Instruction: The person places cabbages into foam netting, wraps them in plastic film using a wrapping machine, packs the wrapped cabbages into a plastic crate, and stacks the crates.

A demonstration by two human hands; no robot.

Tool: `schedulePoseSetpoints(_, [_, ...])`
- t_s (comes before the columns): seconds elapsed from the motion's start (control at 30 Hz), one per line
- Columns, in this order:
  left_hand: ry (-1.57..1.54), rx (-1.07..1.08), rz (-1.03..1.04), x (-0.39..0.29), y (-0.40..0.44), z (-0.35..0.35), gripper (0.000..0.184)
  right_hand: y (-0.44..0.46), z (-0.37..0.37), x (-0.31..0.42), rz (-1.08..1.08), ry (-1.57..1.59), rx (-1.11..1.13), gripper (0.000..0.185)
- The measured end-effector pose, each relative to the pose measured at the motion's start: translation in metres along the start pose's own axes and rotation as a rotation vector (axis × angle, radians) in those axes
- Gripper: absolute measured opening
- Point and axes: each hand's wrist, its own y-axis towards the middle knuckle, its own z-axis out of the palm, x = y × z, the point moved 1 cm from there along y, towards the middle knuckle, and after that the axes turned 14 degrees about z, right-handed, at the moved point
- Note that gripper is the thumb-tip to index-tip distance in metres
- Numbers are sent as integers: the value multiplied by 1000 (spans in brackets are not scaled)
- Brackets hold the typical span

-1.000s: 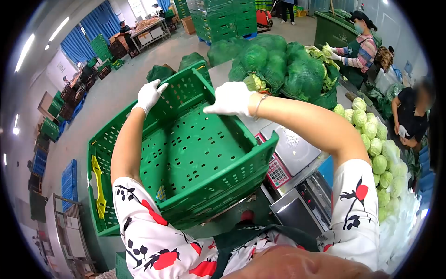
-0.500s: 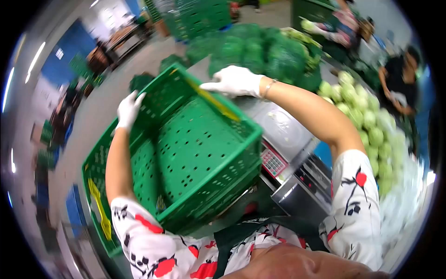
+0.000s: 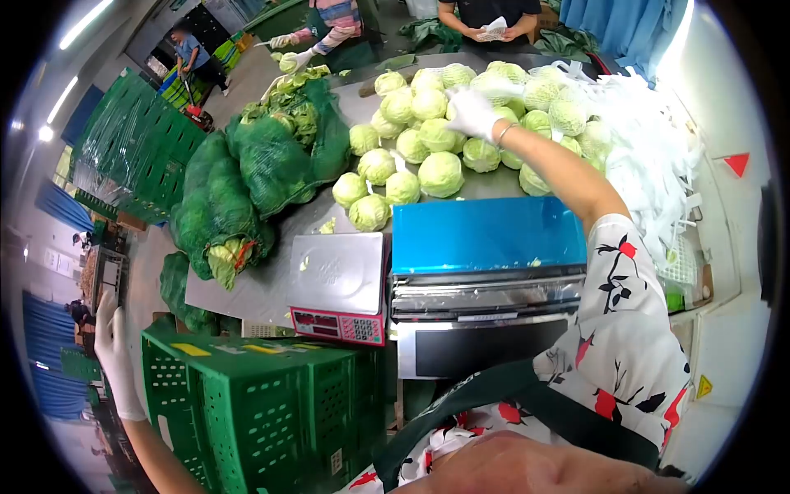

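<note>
My right hand point(image 3: 475, 114), in a white glove, reaches over a heap of round, pale green cabbages point(image 3: 441, 174). Its fingers are stretched out among the cabbages at the back, and whether they touch one is hard to make out. At the far left, my left hand point(image 3: 115, 354), also gloved, is raised with fingers apart and holds nothing. Beside it stand green plastic crates point(image 3: 255, 395) with perforated sides. A scale point(image 3: 337, 284) with a metal pan and red keypad lies between the crates and the cabbages. Right of it is a wrapping machine point(image 3: 490, 239) with a blue top.
Green net sacks point(image 3: 276, 169) of cabbages lie on the left of the metal table point(image 3: 234, 290). White foam netting point(image 3: 650, 156) is heaped at the right. Two people work across the table, and another person point(image 3: 193, 53) stands farther back. Wrapped crate stacks point(image 3: 132, 140) rise at left.
Both hands have left the green crate. My right hand has moved onto the cabbages, and my left hand is out at the far left. The view has swung right toward the table.
</note>
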Motion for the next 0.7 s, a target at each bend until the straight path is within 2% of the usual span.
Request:
schedulePoseSetpoints(0.03, [-9, 66, 4, -57, 20, 33, 42, 12, -9, -28, 76, -160, 88, 74])
schedulePoseSetpoints(0.07, [-5, 160, 36, -98, 36, 62, 42, 19, -9, -52, 79, -222, 66, 82])
schedulePoseSetpoints(0.1, [-12, 197, 217, -141, 45, 100, 42, 29, -4, -73, 79, -280, 41, 90])
schedulePoseSetpoints(0.13, [183, 319, 389, -173, 52, 130, 46, 39, -1, -90, 82, -341, 16, 98])
schedulePoseSetpoints(0.17, [155, 438, 455, -205, 51, 159, 50, 51, 4, -100, 132, -338, 89, 105])
schedulePoseSetpoints(0.2, [118, 521, 668, -237, 51, 191, 49, 62, 11, -108, 178, -336, 167, 113])
schedulePoseSetpoints(0.23, [91, 663, 697, -269, 49, 214, 55, 71, 16, -113, 216, -334, 248, 120])
schedulePoseSetpoints(0.27, [83, 884, 722, -282, 41, 235, 57, 78, 21, -118, 241, -337, 260, 123])
schedulePoseSetpoints(0.3, [-72, 831, 878, -297, 33, 259, 57, 83, 26, -122, 264, -335, 275, 126])
schedulePoseSetpoints(0.33, [7, 1010, 870, -303, 22, 274, 54, 91, 37, -121, 281, -332, 287, 129])
schedulePoseSetpoints(0.37, [-65, 995, 867, -304, 16, 292, 53, 100, 56, -130, 297, -305, 254, 134])
schedulePoseSetpoints(0.47, [-121, 958, 785, -296, 8, 328, 51, 103, 57, -131, 364, -282, 306, 137])
schedulePoseSetpoints(0.5, [-122, 954, 749, -294, 6, 334, 51, 105, 66, -139, 337, -236, 218, 125])
schedulePoseSetpoints(0.6, [-137, 990, 633, -292, -2, 346, 52, 115, 78, -163, 323, -148, 365, 105])
schedulePoseSetpoints(0.63, [-179, 997, 584, -294, -2, 349, 51, 112, 88, -175, 290, -90, 192, 84])
schedulePoseSetpoints(0.7, [-206, 965, 583, -292, -8, 358, 49, 117, 107, -216, 180, 319, 199, 73])
